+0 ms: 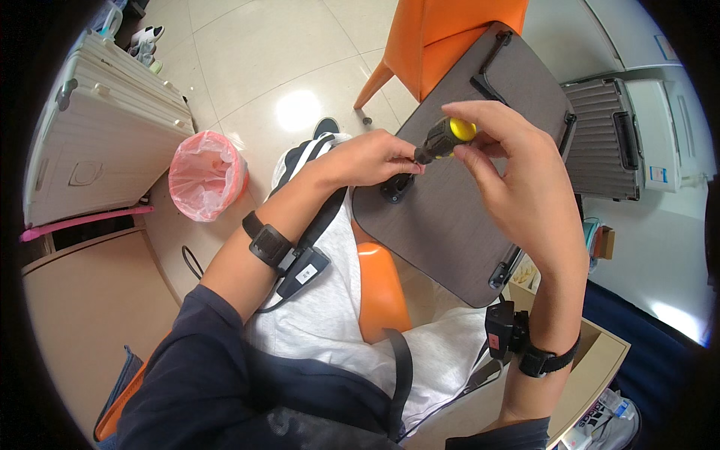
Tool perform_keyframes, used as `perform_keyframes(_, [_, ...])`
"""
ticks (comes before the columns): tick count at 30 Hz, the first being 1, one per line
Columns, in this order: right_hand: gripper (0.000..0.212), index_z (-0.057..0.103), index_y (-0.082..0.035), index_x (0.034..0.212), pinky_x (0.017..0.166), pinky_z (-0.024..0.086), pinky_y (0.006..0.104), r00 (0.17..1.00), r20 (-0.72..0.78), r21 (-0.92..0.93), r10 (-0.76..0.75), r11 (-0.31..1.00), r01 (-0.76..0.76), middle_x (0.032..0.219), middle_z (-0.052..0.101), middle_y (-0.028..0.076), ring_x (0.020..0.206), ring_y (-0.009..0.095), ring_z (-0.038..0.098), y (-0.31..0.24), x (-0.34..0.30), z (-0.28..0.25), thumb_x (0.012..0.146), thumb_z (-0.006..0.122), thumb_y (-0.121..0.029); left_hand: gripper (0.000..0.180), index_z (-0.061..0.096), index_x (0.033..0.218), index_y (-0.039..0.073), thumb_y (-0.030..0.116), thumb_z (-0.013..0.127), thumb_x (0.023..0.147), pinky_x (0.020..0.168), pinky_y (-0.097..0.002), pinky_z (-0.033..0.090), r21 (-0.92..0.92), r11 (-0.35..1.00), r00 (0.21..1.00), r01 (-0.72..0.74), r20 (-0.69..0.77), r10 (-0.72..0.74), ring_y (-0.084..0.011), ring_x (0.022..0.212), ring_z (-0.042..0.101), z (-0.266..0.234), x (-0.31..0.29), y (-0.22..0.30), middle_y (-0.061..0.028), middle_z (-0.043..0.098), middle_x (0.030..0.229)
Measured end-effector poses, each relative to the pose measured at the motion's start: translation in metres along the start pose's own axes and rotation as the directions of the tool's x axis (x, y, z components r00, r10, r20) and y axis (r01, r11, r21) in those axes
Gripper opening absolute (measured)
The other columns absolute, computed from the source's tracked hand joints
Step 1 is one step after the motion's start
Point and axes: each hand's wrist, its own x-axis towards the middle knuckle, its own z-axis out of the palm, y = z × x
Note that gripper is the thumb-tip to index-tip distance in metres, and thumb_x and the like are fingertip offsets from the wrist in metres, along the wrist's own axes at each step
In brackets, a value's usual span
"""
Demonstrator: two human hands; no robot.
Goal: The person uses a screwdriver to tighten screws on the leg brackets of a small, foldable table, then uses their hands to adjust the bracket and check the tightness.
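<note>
Screwdriver between right fingers, beside left fingers.

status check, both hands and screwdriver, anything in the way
Right hand on screwdriver. Left hand at its lower end, beside black bracket on dark board. Tip blocked from view.

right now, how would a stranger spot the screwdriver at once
Find the big dark board by the orange chair at the top of the picture. Over the board's left part, the right hand holds the screwdriver, pointing down-left toward the left hand. Its bright yellow end sets it apart from the black fittings on the board.
</note>
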Motion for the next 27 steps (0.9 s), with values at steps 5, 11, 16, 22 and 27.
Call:
perform_keyframes(5, [0.027, 0.063, 0.000, 0.102, 0.075, 0.051, 0.0376, 0.977, 0.128, -0.143, 0.169, 0.978, -0.150, 0.092, 0.063, 0.015, 0.080, 0.035, 0.064, -0.015, 0.005, -0.006, 0.081, 0.071, -0.014, 0.021, 0.070, 0.106, 0.005, 0.020, 0.062, 0.094, 0.078, -0.0344, 0.050, 0.053, 0.993, 0.993, 0.102, 0.056, -0.105, -0.0252, 0.085, 0.067, -0.003, -0.001, 0.017, -0.0123, 0.072, 0.093])
perform_keyframes(11, [0.026, 0.061, 0.001, 0.094, 0.070, 0.050, 0.0400, 0.992, 0.020, 0.022, 0.125, 0.992, -0.125, 0.087, 0.063, 0.018, 0.076, 0.036, 0.062, -0.013, 0.000, 0.003, 0.082, 0.072, -0.019, 0.020, 0.070, 0.105, 0.005, 0.019, 0.059, 0.096, 0.077, -0.0351, 0.050, 0.070, 0.996, 0.997, 0.060, 0.053, -0.064, -0.0255, 0.084, 0.067, -0.003, -0.001, 0.013, -0.0133, 0.071, 0.092])
perform_keyframes(16, [0.023, 0.062, 0.001, 0.101, 0.074, 0.050, 0.0418, 0.977, 0.097, -0.224, 0.189, 0.961, -0.163, 0.093, 0.064, 0.018, 0.084, 0.037, 0.063, -0.018, 0.007, -0.001, 0.084, 0.068, -0.013, 0.019, 0.069, 0.104, 0.004, 0.019, 0.060, 0.095, 0.078, -0.0335, 0.049, 0.089, 0.992, 0.995, 0.085, 0.042, -0.089, -0.0238, 0.085, 0.066, 0.000, -0.002, 0.010, -0.0115, 0.071, 0.092])
perform_keyframes(22, [0.025, 0.059, 0.002, 0.092, 0.070, 0.049, 0.0424, 0.996, 0.047, 0.012, 0.079, 0.997, -0.080, 0.090, 0.062, 0.018, 0.081, 0.037, 0.062, -0.015, -0.001, 0.003, 0.082, 0.071, -0.018, 0.020, 0.070, 0.105, 0.005, 0.020, 0.061, 0.095, 0.078, -0.0330, 0.050, 0.081, 0.994, 0.993, 0.076, 0.080, -0.082, -0.0246, 0.083, 0.066, -0.004, -0.001, 0.016, -0.0126, 0.071, 0.091])
perform_keyframes(27, [0.024, 0.060, 0.000, 0.095, 0.069, 0.051, 0.0407, 0.984, -0.001, -0.118, 0.178, 0.977, -0.177, 0.086, 0.060, 0.017, 0.082, 0.035, 0.064, -0.019, 0.003, 0.012, 0.084, 0.070, -0.018, 0.021, 0.070, 0.107, 0.006, 0.021, 0.060, 0.096, 0.079, -0.0339, 0.049, 0.044, 0.997, 0.998, 0.061, 0.006, -0.061, -0.0263, 0.085, 0.066, 0.003, -0.003, 0.003, -0.0139, 0.071, 0.093])
